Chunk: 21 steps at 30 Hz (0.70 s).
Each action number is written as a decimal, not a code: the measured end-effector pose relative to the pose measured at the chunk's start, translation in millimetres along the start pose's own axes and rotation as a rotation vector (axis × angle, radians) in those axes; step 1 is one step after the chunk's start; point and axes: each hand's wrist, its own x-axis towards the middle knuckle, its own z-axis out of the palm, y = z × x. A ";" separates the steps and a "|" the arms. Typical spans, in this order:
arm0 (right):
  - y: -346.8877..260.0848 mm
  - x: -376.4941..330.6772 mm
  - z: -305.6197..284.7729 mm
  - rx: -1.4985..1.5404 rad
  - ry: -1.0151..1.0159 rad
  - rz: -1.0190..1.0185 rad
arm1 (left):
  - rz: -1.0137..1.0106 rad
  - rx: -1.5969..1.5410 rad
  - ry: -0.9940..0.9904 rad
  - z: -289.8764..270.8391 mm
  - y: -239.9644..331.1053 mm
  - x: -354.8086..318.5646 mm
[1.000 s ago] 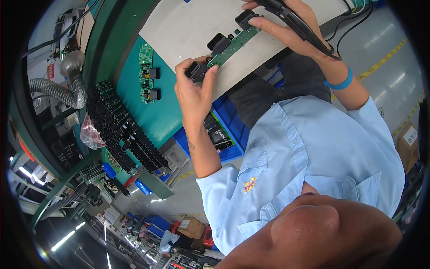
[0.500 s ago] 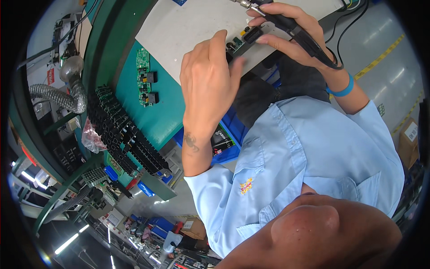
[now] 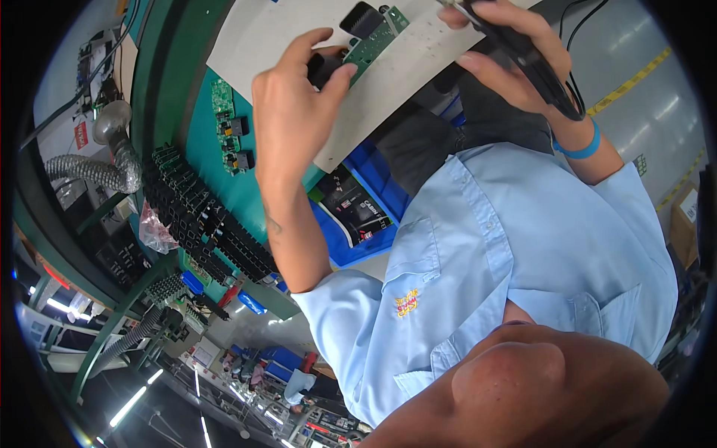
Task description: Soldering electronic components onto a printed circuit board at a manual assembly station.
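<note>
My left hand (image 3: 299,112) is closed on a green circuit board (image 3: 379,43), thumb and fingers gripping a black block at its near end. The board is held tilted above a pale work mat (image 3: 411,82). Another black, ribbed block (image 3: 361,20) stands out from its far side. In my right hand (image 3: 515,56) is a black corded hand tool (image 3: 523,63) with a metal front end, cut off by the top edge, so its exact kind is not clear. The tool and the board are apart.
Two-block green boards (image 3: 230,127) lie on the teal bench surface to the left. Beyond them is a long row of stacked black-and-green boards (image 3: 205,213). A blue bin (image 3: 336,243) sits below the bench edge. A flexible duct (image 3: 93,168) hangs at far left.
My left hand has moved left with the board and turned it, so more of its green face shows. My right hand and tool have shifted slightly right, away from the board.
</note>
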 end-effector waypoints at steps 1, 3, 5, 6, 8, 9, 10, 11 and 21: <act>-0.1 -3.6 -0.4 0.006 -0.020 -0.011 | -0.009 -0.032 -0.020 -2.6 -4.4 4.4; 0.3 -12.1 -1.7 0.010 -0.060 -0.028 | -0.022 -0.101 -0.064 -3.6 -14.1 13.6; 1.3 -18.6 -2.5 0.018 -0.098 -0.049 | -0.033 -0.133 -0.085 -2.4 -18.4 16.4; 2.3 -21.0 -2.6 0.023 -0.116 -0.062 | -0.037 -0.149 -0.095 -5.3 -24.9 20.5; 0.9 -24.9 -1.5 0.027 -0.155 -0.086 | -0.043 -0.187 -0.114 -2.3 -37.4 33.3; 0.5 -25.9 -0.5 0.029 -0.174 -0.099 | -0.045 -0.206 -0.123 -4.1 -40.6 33.9; 0.9 -26.5 1.0 0.033 -0.176 -0.099 | -0.049 -0.222 -0.133 -3.5 -43.2 36.0; 1.5 -27.0 2.7 0.030 -0.171 -0.100 | -0.053 -0.239 -0.142 -4.1 -47.2 38.9; 5.7 -16.0 11.6 0.012 -0.147 -0.135 | -0.074 -0.410 -0.223 -0.1 -61.2 49.0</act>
